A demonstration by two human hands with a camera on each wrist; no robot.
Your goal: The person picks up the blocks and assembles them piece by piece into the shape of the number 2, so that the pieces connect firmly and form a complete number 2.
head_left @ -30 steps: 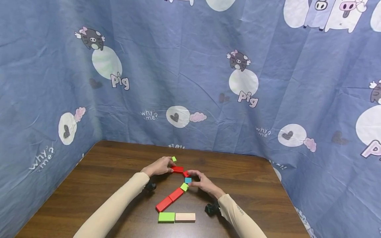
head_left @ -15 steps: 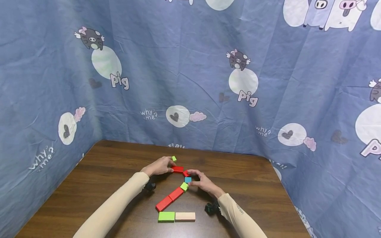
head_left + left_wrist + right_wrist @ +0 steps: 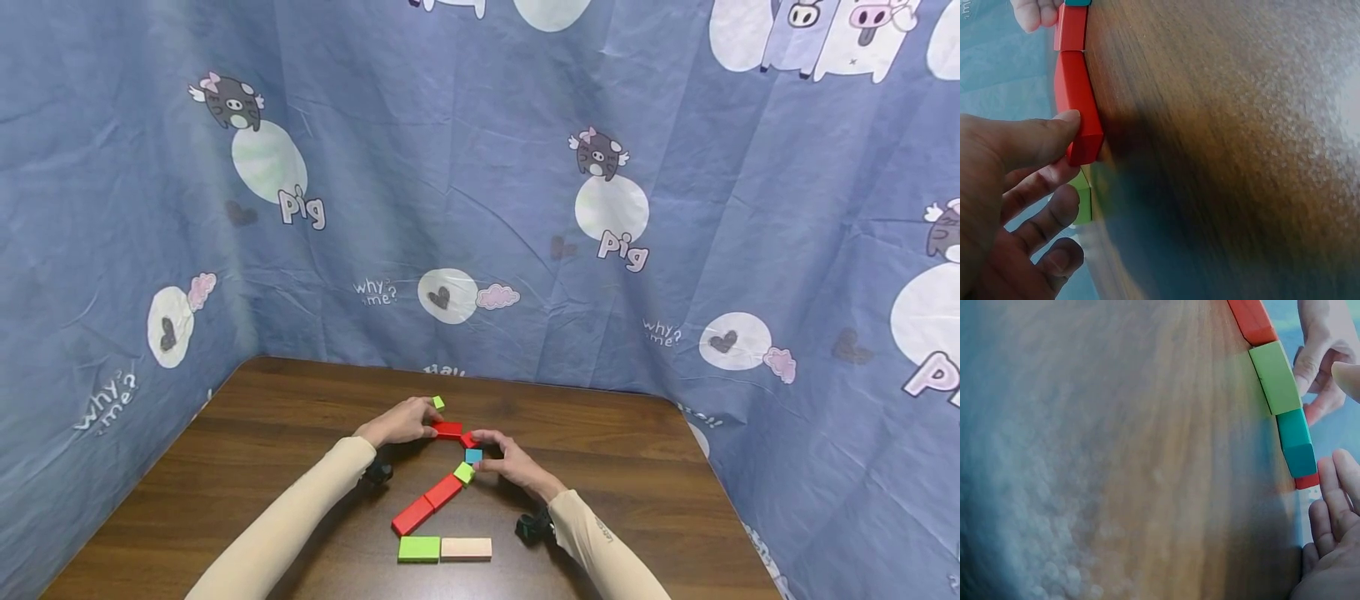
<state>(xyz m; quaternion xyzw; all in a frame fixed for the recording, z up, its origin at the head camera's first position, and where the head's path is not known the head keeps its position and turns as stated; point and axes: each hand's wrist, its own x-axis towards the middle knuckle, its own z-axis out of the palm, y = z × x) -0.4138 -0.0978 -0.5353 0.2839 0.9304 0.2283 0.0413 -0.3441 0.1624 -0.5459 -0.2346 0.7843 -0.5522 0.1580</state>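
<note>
My left hand (image 3: pixel 401 421) pinches the near end of a long red block (image 3: pixel 448 430) lying on the table; in the left wrist view its thumb (image 3: pixel 1067 119) presses one face while a finger sits behind. That block meets a small red block (image 3: pixel 468 439), followed by a blue block (image 3: pixel 473 456) and a light green block (image 3: pixel 464 474) in a curve. My right hand (image 3: pixel 513 465) spreads around this bend, a fingertip at the small red block and the thumb near the blue and green ones. In the right wrist view its fingers (image 3: pixel 1332 487) look extended beside the small red block.
Two more red blocks, one (image 3: pixel 444 492) behind the other (image 3: pixel 412 516), continue the curve toward the front left. Nearer stand a green block (image 3: pixel 419 549) and a beige block (image 3: pixel 467 549), end to end. A small green block (image 3: pixel 438 402) lies beyond my left fingers. A patterned blue curtain (image 3: pixel 480 208) hangs behind the table.
</note>
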